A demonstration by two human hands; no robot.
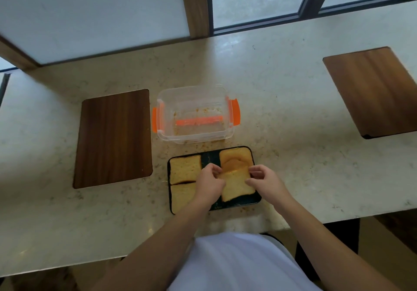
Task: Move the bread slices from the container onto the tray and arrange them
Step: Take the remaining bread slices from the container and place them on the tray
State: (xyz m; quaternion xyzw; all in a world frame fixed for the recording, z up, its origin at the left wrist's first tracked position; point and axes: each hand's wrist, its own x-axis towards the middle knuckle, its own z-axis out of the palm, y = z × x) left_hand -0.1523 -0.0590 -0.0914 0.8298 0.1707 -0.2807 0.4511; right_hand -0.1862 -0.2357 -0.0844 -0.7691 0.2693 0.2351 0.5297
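A black tray [239, 203] lies near the counter's front edge. On it rest a bread slice at the back left [185, 167], another at the front left [181, 197], and one at the back right [235, 158]. Over the tray's right half, both hands hold a fourth slice [237, 185], tilted. My left hand [209, 183] pinches its left edge and my right hand [264, 181] grips its right edge. Behind the tray stands the clear container [194, 114] with orange latches, holding only crumbs.
A dark wooden board [114, 138] is set into the counter to the left of the container, and another [374, 92] sits at the far right. Crumbs lie around the tray. Windows run along the back edge of the counter.
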